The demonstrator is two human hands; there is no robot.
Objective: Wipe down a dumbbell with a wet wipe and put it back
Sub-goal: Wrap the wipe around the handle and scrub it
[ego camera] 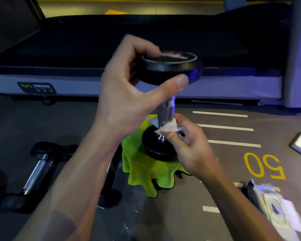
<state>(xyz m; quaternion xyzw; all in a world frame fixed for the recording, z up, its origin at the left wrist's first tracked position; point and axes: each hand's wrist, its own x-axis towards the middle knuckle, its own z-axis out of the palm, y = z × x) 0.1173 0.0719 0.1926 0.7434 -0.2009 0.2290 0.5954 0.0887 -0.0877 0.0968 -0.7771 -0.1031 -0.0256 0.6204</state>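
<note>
A treadmill [146,80] spans the back of the grey floor [233,153], which bears white lines and a yellow "50". On a neon-green cloth [142,174] spread in front of it, the dumbbell [167,108] stands upright on its lower head. The left hand [129,94] grips the upper head, thumb curled under its rim. The right hand [191,145] pinches a white wet wipe [167,127] against the bottom of the chrome handle. A second dumbbell [36,167] lies to the left, and a wipes packet [276,209] lies at lower right.

Black dumbbell [167,108] upright, white wet wipe [167,127] against its handle
</note>
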